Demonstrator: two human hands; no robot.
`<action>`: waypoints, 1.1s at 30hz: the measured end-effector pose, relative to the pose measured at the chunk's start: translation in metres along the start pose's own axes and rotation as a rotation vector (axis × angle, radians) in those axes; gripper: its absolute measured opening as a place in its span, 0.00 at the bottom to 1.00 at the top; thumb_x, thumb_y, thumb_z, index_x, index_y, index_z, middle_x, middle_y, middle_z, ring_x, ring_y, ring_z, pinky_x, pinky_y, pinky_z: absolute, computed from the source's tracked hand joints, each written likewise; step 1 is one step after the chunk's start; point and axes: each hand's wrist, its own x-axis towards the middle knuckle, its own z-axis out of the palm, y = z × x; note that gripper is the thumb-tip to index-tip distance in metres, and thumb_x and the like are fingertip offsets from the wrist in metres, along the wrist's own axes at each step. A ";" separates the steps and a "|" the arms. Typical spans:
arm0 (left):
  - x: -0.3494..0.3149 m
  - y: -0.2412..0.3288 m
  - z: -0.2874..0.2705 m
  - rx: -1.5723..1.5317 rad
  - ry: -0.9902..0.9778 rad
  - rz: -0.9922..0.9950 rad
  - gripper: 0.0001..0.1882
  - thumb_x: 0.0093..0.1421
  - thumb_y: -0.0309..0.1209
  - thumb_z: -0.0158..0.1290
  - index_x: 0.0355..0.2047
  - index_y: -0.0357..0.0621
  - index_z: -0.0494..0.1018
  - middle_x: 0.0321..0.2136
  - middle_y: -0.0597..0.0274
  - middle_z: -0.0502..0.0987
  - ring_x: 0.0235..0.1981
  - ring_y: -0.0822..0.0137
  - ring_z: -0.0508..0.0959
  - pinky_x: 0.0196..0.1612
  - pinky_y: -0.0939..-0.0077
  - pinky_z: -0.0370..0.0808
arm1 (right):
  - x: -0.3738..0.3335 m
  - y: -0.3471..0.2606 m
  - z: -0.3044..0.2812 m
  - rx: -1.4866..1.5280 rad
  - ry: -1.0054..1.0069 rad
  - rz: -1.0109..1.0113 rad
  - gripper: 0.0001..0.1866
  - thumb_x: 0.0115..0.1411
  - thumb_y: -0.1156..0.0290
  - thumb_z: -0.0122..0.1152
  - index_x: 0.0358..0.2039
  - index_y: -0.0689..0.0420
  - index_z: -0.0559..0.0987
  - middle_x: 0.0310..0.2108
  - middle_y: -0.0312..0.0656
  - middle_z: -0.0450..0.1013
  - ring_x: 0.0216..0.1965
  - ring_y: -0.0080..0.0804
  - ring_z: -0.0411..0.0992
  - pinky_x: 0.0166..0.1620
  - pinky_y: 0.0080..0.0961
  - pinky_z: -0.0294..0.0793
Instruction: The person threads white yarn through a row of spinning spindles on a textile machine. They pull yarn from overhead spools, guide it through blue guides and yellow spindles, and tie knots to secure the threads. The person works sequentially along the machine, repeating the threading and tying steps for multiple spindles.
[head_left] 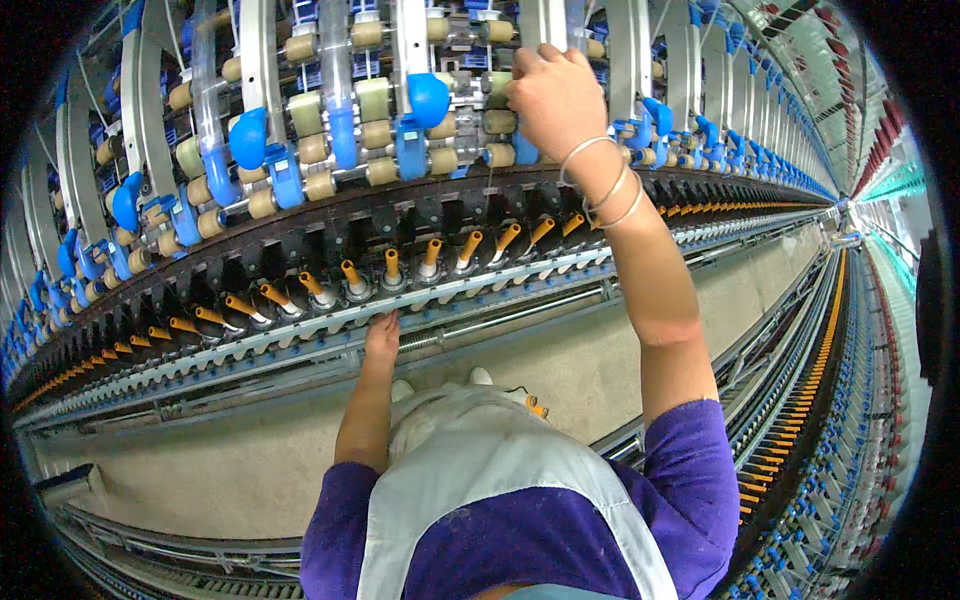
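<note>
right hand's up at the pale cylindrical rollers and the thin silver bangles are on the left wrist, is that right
Not quite: the head view shows the thin silver bangles on the right wrist. The bare right hand is indeed up at the pale cylindrical rollers.

Spinning mill, judging by long rows of orange bobbins [392, 264] and rollers [374, 101]

roller [494, 89] partly hidden by right grip [557, 100], grey bars [414, 45] cut off above, far tubes [690, 209] blurred together
</note>
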 end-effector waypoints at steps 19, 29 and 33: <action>-0.212 0.071 0.282 1.247 -0.154 1.107 0.09 0.66 0.29 0.43 0.39 0.36 0.69 0.25 0.58 0.75 0.30 0.64 0.76 0.37 0.72 0.71 | -0.005 0.004 -0.022 0.623 0.597 -0.048 0.05 0.53 0.74 0.60 0.32 0.54 0.80 0.35 0.38 0.74 0.38 0.38 0.72 0.42 0.31 0.71; -0.340 0.082 0.336 0.393 -0.866 0.701 0.20 0.68 0.39 0.43 0.50 0.33 0.67 0.26 0.65 0.69 0.39 0.63 0.75 0.53 0.67 0.69 | -0.102 -0.114 -0.028 2.092 -0.388 -0.121 0.15 0.58 0.61 0.62 0.35 0.61 0.75 0.22 0.39 0.73 0.22 0.23 0.71 0.28 0.25 0.71; -0.332 0.067 0.289 0.213 -0.747 0.653 0.16 0.67 0.36 0.46 0.44 0.33 0.69 0.25 0.66 0.66 0.35 0.67 0.71 0.49 0.66 0.73 | -0.127 -0.122 -0.019 2.066 -0.795 -0.338 0.12 0.63 0.61 0.54 0.32 0.58 0.75 0.15 0.38 0.70 0.16 0.31 0.71 0.25 0.32 0.71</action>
